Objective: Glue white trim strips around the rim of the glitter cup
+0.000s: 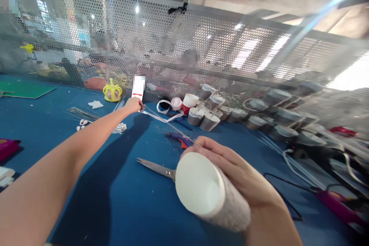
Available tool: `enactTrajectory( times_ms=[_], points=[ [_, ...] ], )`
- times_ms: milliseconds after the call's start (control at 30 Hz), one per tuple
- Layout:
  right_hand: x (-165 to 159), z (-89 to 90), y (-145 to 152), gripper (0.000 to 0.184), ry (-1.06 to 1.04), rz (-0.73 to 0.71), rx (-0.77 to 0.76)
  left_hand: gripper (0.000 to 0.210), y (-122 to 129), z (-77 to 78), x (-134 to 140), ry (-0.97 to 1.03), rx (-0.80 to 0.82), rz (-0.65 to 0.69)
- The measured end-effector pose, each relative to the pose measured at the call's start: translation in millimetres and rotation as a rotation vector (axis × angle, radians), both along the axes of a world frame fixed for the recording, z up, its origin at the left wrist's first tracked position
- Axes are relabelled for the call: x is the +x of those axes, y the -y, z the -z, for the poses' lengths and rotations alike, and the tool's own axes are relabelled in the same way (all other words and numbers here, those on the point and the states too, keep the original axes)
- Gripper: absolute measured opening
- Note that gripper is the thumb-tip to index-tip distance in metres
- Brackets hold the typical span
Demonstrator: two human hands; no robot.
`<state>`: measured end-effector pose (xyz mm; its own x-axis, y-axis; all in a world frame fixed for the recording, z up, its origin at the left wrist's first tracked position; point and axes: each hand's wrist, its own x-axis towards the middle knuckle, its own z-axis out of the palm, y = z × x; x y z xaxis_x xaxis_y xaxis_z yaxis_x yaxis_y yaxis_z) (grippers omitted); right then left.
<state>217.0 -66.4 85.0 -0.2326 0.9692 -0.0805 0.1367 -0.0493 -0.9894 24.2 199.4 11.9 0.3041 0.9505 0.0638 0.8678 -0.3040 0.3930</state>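
The right hand (239, 173) is closed around a cup (201, 186), grey outside and pale inside, tilted with its mouth toward the camera above the worktop (144, 207); the left hand (133, 105) is stretched far forward, its fingers pinched narrow on a thin strand (172, 125); the strand runs taut from there to the right hand's fingertips, beside the cup's rim; scissors (155, 167) lie below, blades pointing left, their handles hidden behind the cup; a glue gun (177, 137) lies just beyond; a white ribbon (158, 116) lies near the left hand, partly looped; a yellow basket (112, 92) stands to its left, and more grey cups (210, 122) are grouped on the right, before a mesh screen (161, 38).
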Motion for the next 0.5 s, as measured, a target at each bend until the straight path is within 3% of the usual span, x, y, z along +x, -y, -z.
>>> enactTrajectory(
  times_ms=[167,333,500],
  points=[
    [5,-1.5,1,0.020,0.050,-0.060,0.023,0.030,-5,-0.8,10,-0.055,0.105,-0.019],
    [13,-3.0,-3,0.020,0.175,-0.214,0.022,0.029,-20,-5.8,31,-0.096,0.006,-0.065],
    [7,9.6,-15,0.022,0.194,-0.180,-0.020,0.030,-30,-9.1,41,-0.100,-0.066,-0.061]
  ],
)
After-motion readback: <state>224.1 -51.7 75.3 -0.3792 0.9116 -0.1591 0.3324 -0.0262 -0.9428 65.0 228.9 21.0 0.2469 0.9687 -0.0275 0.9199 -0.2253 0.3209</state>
